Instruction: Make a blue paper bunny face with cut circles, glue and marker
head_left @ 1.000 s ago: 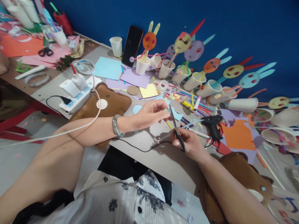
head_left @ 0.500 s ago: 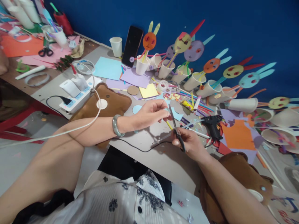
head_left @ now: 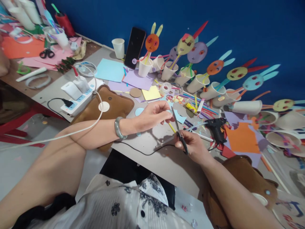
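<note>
Scissors at a small paper piece, two hands, craft table

Left hand point(head_left: 154, 116): thumb and fingertips pinching a small pale-blue paper piece point(head_left: 170, 113), raised above the table point(head_left: 164, 165). Exact outline of piece: hidden by the fingers.

Right hand point(head_left: 192, 145): fingers closed round the handles of the black scissors point(head_left: 176, 123); blades pointing up and away, tip just beside the piece. Blade gap, and whether blade meets paper: cannot tell.

Nearby: blue disc point(head_left: 139, 111) by the left wrist; blue offcut point(head_left: 180, 117) beyond the blades; glue gun point(head_left: 216, 129) to the right.

Handling, as judged: best to turn the paper into the blades rather than swing the scissors; to cut near the pivot in short, smooth bites; to pinch lightly, so that the paper does not crease; to have the left fingertips clear of the blade line.

Markings: round sticker point(head_left: 134, 61) on the phone point(head_left: 135, 44), apparently "Hi" or "Mi". Yellow tube point(head_left: 191, 107), print too small to read. Lower right, a pale surface point(head_left: 280, 218) with blue and red lettering, partly cut off, not legible. Glue gun: no readable brand.
</note>
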`<state>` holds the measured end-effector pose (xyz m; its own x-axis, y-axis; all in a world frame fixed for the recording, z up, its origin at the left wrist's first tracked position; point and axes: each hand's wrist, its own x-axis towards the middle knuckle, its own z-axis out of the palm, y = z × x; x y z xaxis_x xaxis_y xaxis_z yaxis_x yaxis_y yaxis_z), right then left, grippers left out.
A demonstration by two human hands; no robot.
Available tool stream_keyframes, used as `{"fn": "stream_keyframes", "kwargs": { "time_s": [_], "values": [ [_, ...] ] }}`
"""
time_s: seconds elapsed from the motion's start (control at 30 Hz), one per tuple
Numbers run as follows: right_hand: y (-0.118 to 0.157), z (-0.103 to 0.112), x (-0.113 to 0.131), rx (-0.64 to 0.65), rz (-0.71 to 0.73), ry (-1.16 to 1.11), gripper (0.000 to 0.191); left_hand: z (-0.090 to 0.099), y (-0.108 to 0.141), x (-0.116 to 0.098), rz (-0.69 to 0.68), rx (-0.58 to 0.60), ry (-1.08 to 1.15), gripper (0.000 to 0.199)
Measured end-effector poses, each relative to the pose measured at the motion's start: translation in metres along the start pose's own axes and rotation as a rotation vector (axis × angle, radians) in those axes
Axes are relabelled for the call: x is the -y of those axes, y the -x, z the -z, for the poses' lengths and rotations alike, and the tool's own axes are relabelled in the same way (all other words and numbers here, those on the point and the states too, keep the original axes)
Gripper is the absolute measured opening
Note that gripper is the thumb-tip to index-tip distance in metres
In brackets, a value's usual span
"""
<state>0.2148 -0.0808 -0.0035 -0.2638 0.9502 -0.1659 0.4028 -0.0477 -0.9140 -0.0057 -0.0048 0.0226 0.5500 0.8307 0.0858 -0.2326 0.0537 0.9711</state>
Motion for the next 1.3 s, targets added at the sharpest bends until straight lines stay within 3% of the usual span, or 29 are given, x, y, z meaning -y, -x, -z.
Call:
{"fn": "stream_keyframes", "kwargs": {
  "time_s": [0.5, 0.73, 0.8, 0.97, 1.1, 1.3],
  "values": [
    [-0.001, 0.0, 0.002, -0.037, 0.023, 0.037, 0.066, 0.001, 0.0, -0.002, 0.017, 0.001, -0.01, 0.015],
    [0.0, 0.003, -0.007, -0.338, 0.296, 0.245, 0.052, 0.009, -0.011, -0.006, 0.068, 0.005, -0.112, 0.014],
    [0.0, 0.004, -0.009, -0.375, 0.411, 0.343, 0.047, 0.017, -0.017, -0.009, 0.096, 0.079, -0.202, 0.012],
    [-0.003, 0.003, -0.01, -0.336, 0.58, 0.49, 0.037, 0.048, -0.031, -0.021, 0.086, 0.436, -0.532, 0.009],
    [-0.006, 0.001, -0.011, -0.317, 0.481, 0.555, 0.046, 0.069, -0.036, -0.029, 0.112, 0.57, -0.708, 0.001],
    [-0.01, 0.0, -0.019, -0.325, 0.376, 0.481, 0.046, 0.074, -0.035, -0.012, 0.364, 0.777, -0.94, 0.014]
  ]
}}
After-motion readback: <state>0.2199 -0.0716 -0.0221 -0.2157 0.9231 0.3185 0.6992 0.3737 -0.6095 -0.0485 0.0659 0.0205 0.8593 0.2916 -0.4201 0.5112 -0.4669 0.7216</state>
